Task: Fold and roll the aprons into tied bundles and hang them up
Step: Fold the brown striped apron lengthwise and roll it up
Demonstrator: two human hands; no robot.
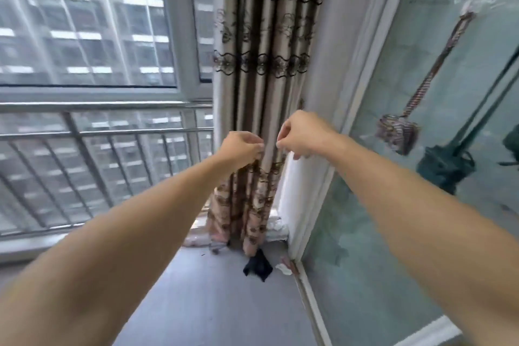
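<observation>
Left hand: fingers curled in, tips bunched at the curtain's fold, pinching either a fold or something thin; too blurred to say which. Right hand: also curled, thumb and forefinger drawn together as if nipping a thin cord, but no cord shows, so whether it holds anything I cannot tell. The two hands sit near each other, a narrow gap between them, both raised in front of the patterned curtain.

Outward: curtain hangs down to the grey floor in the corner beside a white door frame. A small dark scrap of cloth lies on the floor below the hem. Window with metal railing to the left.

Aprons: two rolled bundles already hang on the pale green wall at right. The striped bundle dangles from its strap off a wall hook; the dark green bundle hangs lower, just right of it, on long dark ties. No loose apron in either hand that I can make out.

Judgement: hanging looks mostly done; hands seem to be between steps. If another apron remains, fetch it first. To do the step well: fold flat, roll tight, wrap the ties snug, knot, and leave a loop long enough for the hook
</observation>
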